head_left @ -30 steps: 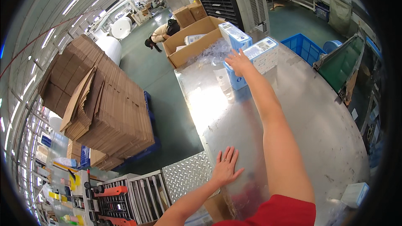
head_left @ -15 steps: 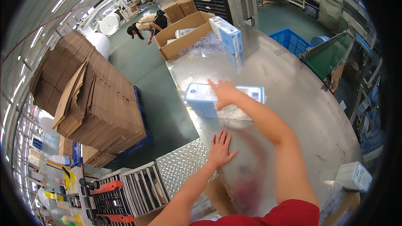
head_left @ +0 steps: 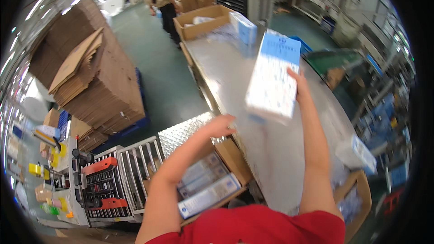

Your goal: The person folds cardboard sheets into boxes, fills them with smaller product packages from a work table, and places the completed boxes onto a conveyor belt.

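In my right hand is a blue-and-white carton, raised over the metal table and tilted. The thumb lies on its printed front and the other fingers are hidden behind it. My left hand is empty at the table's left edge, its fingers stretched out and slightly blurred. Below that hand, an open cardboard box contains several similar cartons. The nearest of these, a white-and-blue carton, lies on its side close to my body.
Another blue carton stands at the table's far end beside an open cardboard box and clear plastic wrap. A roller conveyor and stacked flat cardboard are at left. A white-and-blue carton sits at right. A co-worker bends far back.
My right hand has gripped the carton that lay on the table and lifted it upright. My left hand has come off the tabletop toward the left edge. The co-worker has risen somewhat.
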The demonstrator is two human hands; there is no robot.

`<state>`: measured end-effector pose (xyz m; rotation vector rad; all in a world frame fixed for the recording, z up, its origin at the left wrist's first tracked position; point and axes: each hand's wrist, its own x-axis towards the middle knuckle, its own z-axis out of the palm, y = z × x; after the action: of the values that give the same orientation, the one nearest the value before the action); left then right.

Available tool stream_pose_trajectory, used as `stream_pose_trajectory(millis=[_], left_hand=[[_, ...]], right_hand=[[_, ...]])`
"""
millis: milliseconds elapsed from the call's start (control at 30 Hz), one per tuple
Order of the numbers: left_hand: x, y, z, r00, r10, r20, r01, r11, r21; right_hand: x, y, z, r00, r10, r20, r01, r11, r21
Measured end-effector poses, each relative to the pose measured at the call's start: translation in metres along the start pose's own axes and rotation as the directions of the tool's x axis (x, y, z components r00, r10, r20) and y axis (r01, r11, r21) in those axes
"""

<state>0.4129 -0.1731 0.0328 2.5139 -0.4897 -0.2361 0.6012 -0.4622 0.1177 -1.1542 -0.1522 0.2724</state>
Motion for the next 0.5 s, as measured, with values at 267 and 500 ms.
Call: stream_pose_trajectory(millis=[267, 500], left_hand=[[-0.254, 0.033, -0.045, 0.851, -0.311, -0.423, 0.374, 0.924, 0.074], [-0.399, 0.080, -0.038, 0.635, -0.533, -0.559, 0.254, 0.827, -0.501]], right_hand=[[-0.119, 0.015, 0.082, 0.923, -0.291, 0.250, 0.026, 0.697, 0.717], [-0.170, 0.041, 0.130, 0.950, -0.161, 0.267, -0.051, 0.765, 0.641]])
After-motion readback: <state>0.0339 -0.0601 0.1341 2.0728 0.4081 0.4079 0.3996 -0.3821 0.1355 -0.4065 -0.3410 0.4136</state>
